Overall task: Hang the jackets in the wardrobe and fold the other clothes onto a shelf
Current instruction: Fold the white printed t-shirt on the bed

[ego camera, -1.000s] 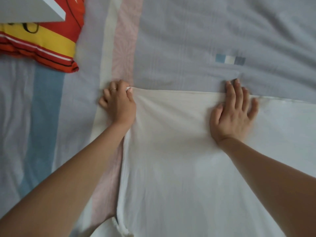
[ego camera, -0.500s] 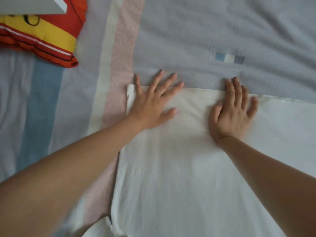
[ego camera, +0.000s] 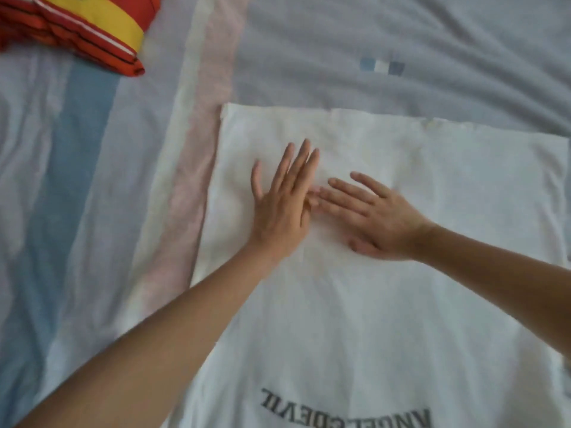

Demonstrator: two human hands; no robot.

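Observation:
A white T-shirt (ego camera: 448, 193) lies spread flat on the bed, its straight hem toward the far side and dark printed lettering near the bottom of the view. My left hand (ego camera: 282, 205) lies flat on the shirt with straight fingers pointing away from me. My right hand (ego camera: 370, 217) also rests flat on the cloth, fingers pointing left, their tips touching the side of my left hand. Neither hand grips the fabric.
The bedsheet (ego camera: 370, 41) is grey with pale pink, cream and blue stripes on the left. A folded red and yellow cloth (ego camera: 77, 29) lies at the top left corner. The shirt runs off the bottom and right edges of the view.
Both hands left the shirt's far hem and moved toward me to the middle of the cloth, coming together. The left hand, which pinched the corner a second ago, now lies flat.

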